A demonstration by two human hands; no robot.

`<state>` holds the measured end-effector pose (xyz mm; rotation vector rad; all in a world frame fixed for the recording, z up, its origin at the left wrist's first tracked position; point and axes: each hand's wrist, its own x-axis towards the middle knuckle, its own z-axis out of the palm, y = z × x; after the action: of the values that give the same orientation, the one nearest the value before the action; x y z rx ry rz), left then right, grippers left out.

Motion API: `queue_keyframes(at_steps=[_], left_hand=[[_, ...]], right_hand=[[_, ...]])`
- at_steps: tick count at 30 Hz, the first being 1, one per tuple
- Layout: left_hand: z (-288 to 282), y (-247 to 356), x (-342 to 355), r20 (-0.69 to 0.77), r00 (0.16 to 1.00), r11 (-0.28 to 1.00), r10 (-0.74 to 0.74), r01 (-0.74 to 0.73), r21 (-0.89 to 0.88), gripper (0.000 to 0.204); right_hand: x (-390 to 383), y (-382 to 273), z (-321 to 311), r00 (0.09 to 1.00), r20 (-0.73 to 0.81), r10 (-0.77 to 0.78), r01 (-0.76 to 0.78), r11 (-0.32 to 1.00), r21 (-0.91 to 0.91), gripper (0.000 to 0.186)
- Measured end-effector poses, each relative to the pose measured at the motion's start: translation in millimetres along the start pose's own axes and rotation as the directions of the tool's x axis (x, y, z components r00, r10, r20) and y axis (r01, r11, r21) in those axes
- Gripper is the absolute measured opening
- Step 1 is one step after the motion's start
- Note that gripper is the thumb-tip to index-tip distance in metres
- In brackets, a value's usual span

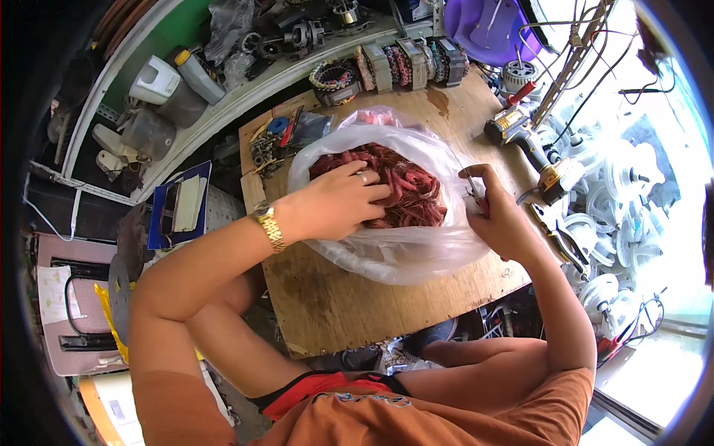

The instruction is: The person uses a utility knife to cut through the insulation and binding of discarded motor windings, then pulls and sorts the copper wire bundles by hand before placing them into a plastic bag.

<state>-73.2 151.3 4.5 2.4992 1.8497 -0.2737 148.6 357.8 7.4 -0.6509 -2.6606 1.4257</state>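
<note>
A clear plastic bag [416, 256] stands open on the wooden table, full of reddish-brown scrap copper wire [405, 186] in tangled bundles. My left hand [342, 197], with a ring and a gold watch at the wrist, reaches over the bag's near left rim. Its fingers are apart on the wire, and some fingertips are partly hidden. At the bag's right side, my right hand [497, 215] is closed around a small metal tool [474, 195]. The palm covers most of that tool, so its kind is unclear.
Several wound motor stators [375, 70] line the table's far edge. A cordless drill [528, 145] and pliers [561, 238] lie along the right edge. Small parts [266, 152] sit at the far left corner. Clear plastic pieces [617, 201] are heaped beyond the right side.
</note>
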Motion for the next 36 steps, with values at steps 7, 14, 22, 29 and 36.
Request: queue_keyframes(at_steps=[7, 14, 22, 29, 36], left_hand=[[-14.6, 5.7, 18.8, -0.191, 0.978, 0.909, -0.087, 0.0, -0.416, 0.041], [26.7, 50.9, 70.0, -0.006, 0.999, 0.994, 0.054, -0.054, -0.099, 0.013], [-22.8, 25.2, 21.7, 0.081, 0.997, 0.999, 0.02, -0.024, 0.043, 0.014], [-7.5, 49.7, -10.0, 0.221, 0.971, 0.996, 0.092, -0.087, -0.033, 0.017], [-2.5, 51.9, -1.6, 0.031, 0.998, 0.989, 0.063, -0.058, -0.134, 0.023]], right_hand=[[-4.8, -15.9, -4.3, 0.997, 0.069, -0.02, 0.01, 0.989, 0.147, 0.064], [-6.8, -24.2, 4.3, 0.941, 0.283, -0.184, 0.207, 0.977, -0.056, 0.052], [-13.9, -3.1, 7.2, 0.905, 0.401, -0.144, 0.129, 0.99, 0.063, 0.051], [-21.8, -3.1, -0.7, 0.896, 0.439, -0.066, 0.023, 0.995, 0.102, 0.051], [-18.4, 12.7, -19.3, 0.909, 0.409, 0.077, -0.138, 0.983, 0.123, 0.049]])
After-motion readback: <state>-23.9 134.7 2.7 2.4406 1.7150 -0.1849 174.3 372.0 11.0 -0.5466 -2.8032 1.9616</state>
